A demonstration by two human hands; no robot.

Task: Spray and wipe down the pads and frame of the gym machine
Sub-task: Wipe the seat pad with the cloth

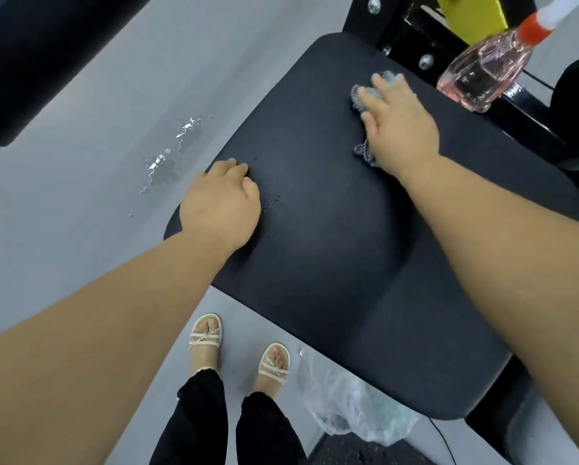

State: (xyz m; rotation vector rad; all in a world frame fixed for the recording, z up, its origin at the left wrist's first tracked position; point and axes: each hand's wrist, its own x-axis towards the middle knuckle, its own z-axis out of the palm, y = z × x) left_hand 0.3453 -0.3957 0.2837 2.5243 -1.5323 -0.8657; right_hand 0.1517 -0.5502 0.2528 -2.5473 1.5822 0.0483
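R hand (400, 129) lies flat on the cloth (361, 95), fingers nearly straight and spread, pressing rather than gripping. The cloth is bunched under the palm and shows only past the fingertips and by the wrist. Both sit on the pad (331, 263) close to its far edge, toward the far right corner.

L hand (221, 199) is at the pad's left edge near the far left corner. Fingers are bent over the rim and seem to hook it, prob. as a brace. It holds nothing else.

Key relation: the pad's long axis runs from the far edge back toward the person, so most of the surface lies nearward of the cloth. A few dark specks (271, 203) sit just right of the L hand, well apart from the cloth. Next wipe prob. means pulling the R hand back along that axis, or across to the left edge. R hand is the one w/ the cloth, so it's R's job.

Spray bottle (482, 72) lies tilted just beyond the pad's right edge, resting against the black frame (398, 31). It's near the R hand and far from the L. Frame looks not yet wiped, though can't tell for sure.
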